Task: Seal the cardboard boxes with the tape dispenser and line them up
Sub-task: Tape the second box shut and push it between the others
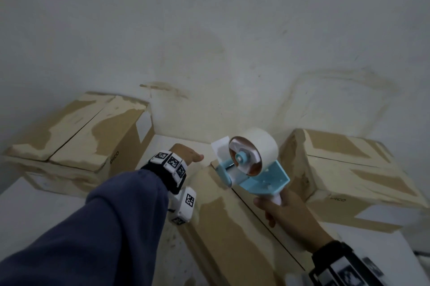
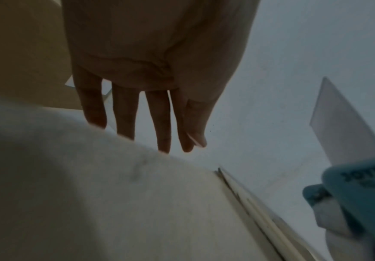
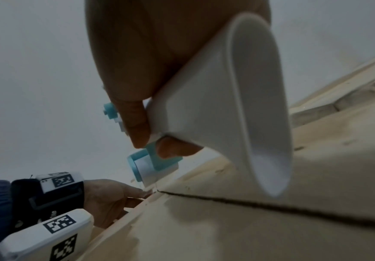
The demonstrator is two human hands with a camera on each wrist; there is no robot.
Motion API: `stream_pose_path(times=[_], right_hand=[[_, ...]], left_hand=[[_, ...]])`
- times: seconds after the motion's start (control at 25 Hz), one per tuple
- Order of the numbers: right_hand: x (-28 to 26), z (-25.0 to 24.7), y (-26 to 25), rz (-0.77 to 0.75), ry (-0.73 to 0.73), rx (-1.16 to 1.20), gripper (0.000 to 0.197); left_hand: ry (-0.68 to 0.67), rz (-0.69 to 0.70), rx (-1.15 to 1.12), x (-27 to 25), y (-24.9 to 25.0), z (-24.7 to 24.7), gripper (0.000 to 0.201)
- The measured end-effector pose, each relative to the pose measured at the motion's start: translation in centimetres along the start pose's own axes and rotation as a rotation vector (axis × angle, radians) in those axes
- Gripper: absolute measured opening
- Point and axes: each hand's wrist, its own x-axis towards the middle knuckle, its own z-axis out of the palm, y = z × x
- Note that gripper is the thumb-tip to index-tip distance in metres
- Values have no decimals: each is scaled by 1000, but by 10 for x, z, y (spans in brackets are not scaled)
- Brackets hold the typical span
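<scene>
A right hand grips the light, rigid tape dispenser by its handle at the far end of the middle cardboard box seam; the left hand, fingers straight, steadies the stiff box's far edge on the tabletop.

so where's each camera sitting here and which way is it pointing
Head: worn on the head, looking forward and down at three boxes; shows the left hand, blue sleeve and right hand gripping the tape dispenser.
Left wrist: looks along the straight fingers over the middle box.
Right wrist: looks along the hand at the dispenser handle.
Shared: all three show the dispenser and the middle box's open seam.
</scene>
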Motion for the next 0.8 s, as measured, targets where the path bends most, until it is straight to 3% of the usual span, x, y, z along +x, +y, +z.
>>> stream_pose_path(times=[0.12, 0.28, 0.36, 0.52, 0.6, 0.68, 0.8], right_hand=[[1, 5, 9, 38, 45, -51, 7], [2, 9, 14, 60, 70, -84, 14], [3, 9, 14, 65, 76, -77, 15], [4, 9, 13, 64, 65, -72, 19], [5, 9, 12, 53, 42, -66, 18], [6, 9, 13, 44, 24, -54, 19], [7, 10, 16, 48, 17, -56, 20]], left_hand=[[-61, -14, 80, 8, -2, 3, 47], [-63, -95, -66, 19, -9, 11, 45], [-123, -152, 30, 17, -12, 13, 43], [-174, -125, 285, 16, -17, 14, 41], [-126, 4, 240, 17, -10, 10, 41], [-92, 225, 153, 10, -6, 12, 40], [-212, 430, 240, -19, -11, 28, 41]])
